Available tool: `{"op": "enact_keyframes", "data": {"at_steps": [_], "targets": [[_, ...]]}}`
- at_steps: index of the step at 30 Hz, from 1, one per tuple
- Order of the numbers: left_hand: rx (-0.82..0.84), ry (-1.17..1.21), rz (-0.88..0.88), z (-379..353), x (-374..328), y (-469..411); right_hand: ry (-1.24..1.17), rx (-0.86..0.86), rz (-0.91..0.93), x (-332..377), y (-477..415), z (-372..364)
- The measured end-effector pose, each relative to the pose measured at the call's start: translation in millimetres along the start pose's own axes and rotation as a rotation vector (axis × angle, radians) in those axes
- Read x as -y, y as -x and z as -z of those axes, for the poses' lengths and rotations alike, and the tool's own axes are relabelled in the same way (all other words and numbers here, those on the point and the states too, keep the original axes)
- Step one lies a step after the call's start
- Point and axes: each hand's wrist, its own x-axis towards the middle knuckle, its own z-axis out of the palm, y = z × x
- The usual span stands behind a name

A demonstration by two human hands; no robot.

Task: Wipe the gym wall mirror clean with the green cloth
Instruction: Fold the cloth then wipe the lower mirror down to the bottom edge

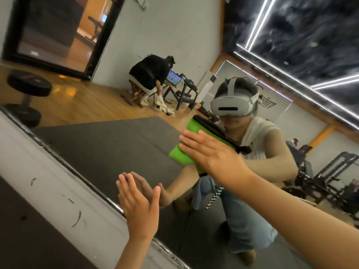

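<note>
the right hand [209,154] lies flat on the green cloth [179,155], its fingers straight and close together, pressing the cloth against the gym wall mirror [101,144]. no finger is curled round the cloth, only the palm's push holds it there. the cloth is folded into a rough rectangle and sits on the glass near the middle of the view, its left part showing past the fingertips. a dark strip runs along its upper edge, and i cannot tell whether that belongs to the cloth. lower and to the left, the left hand [138,206] is spread flat on the glass just beside the mirror's lower edge, fingers straight, thumb apart, holding nothing and meeting its own reflection. below that edge runs a pale, scuffed wall strip [48,181]. the glass reflects the person in a white headset [229,105], a dark floor mat [87,140] on wooden boards and a dumbbell [27,94] at the far left. further back a second person [149,74] sits with their back turned at a worktop with an open laptop [174,77]. gym machines [334,171] stand at the right under bright light strips [258,22].
</note>
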Motion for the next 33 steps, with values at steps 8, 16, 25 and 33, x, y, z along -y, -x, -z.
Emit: {"op": "enact_keyframes", "data": {"at_steps": [8,16,25,33], "targets": [[0.061,0.033,0.033,3.7,4.9,-3.8,0.105,-0.155,-0.271,1.0,-18.3,-5.6],[-0.016,0.02,-0.05,12.7,13.8,-1.1,0.256,0.066,-0.099,22.0,14.2,-14.6],[0.056,0.089,-0.031,40.1,20.4,-29.1,0.268,0.134,-0.197,83.2,6.1,-57.5],[0.155,0.027,-0.148,54.2,43.3,-33.8,0.185,0.238,-0.046,107.5,24.4,-79.2]]}}
